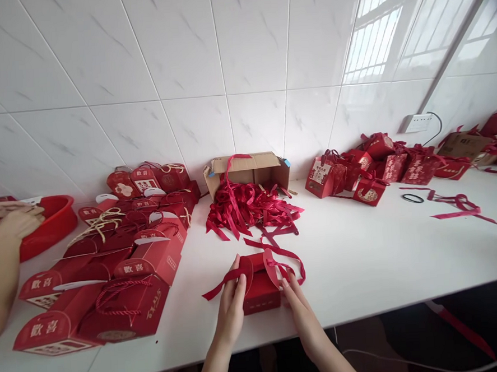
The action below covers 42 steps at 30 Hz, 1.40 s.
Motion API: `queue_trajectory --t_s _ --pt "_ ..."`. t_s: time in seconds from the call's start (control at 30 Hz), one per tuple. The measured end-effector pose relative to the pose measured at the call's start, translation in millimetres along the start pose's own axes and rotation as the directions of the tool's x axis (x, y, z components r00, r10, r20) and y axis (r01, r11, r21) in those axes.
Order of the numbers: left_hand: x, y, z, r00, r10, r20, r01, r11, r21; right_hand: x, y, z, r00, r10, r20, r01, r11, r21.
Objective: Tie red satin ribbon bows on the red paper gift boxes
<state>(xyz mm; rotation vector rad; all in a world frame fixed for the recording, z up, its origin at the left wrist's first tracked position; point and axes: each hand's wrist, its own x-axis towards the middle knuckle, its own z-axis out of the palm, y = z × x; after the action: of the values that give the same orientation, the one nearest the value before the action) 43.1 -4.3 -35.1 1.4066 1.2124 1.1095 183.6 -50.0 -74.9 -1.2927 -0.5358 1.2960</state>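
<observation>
A red gift box (261, 302) stands at the front of the white table, between my two hands. My left hand (231, 306) is closed against its left side, with the thumb along the left rounded flap (246, 271). At the opposite side my right hand (296, 302) grips the box near the right flap (271, 267), fingertips by the ribbon. A dark red ribbon (221, 285) passes through the flaps, one end trailing left and another part looping behind the box. The undersides of my fingers are hidden.
Left are rows of red boxes (125, 311); beyond them another person's hands (19, 222) work over a red basin (61, 225). Loose ribbons (250, 208) spill from a cardboard box (268, 176). Ribboned boxes (369, 190), a black ring (412, 198) and a power strip (416, 123) lie right.
</observation>
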Motion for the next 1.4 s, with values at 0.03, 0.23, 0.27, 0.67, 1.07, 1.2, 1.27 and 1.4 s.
queue_trajectory --t_s 0.03,0.23,0.27,0.67,1.07,1.2,1.27,1.4 --pt "-1.6 -1.8 -2.1 1.000 -0.012 -0.007 0.012 1.000 -0.013 0.5 0.1 -2.2 1.000 -0.013 -0.020 0.013 1.000 0.015" --pt "0.8 -13.9 -26.2 0.938 -0.101 -0.331 -0.011 0.947 -0.320 5.0 -18.6 -20.2 0.978 -0.185 -0.099 0.206 0.937 0.283" --pt "1.9 -14.3 -30.6 0.924 -0.120 -0.363 -0.023 0.930 -0.366 6.2 -23.5 -23.1 0.971 -0.215 -0.106 0.238 0.915 0.325" --pt "12.0 9.0 -57.3 0.880 -0.114 -0.461 -0.169 0.832 -0.529 19.9 -57.9 -28.0 0.933 -0.315 -0.174 0.354 0.891 0.283" --pt "12.4 25.5 -67.9 0.859 -0.001 -0.513 -0.246 0.876 -0.415 18.5 -66.8 -25.7 0.890 -0.433 -0.142 0.453 0.874 0.174" --pt "18.0 37.2 -68.7 0.846 0.059 -0.530 -0.291 0.884 -0.366 14.7 -79.9 -25.7 0.845 -0.522 -0.115 0.529 0.848 0.034" --pt "20.2 44.6 -68.9 0.852 0.104 -0.512 -0.311 0.889 -0.337 13.6 -89.3 -24.9 0.801 -0.590 -0.105 0.586 0.807 -0.064" --pt "22.6 63.2 -65.4 0.884 0.208 -0.418 -0.327 0.915 -0.236 14.4 -112.0 -19.9 0.718 -0.696 -0.017 0.687 0.713 -0.139"
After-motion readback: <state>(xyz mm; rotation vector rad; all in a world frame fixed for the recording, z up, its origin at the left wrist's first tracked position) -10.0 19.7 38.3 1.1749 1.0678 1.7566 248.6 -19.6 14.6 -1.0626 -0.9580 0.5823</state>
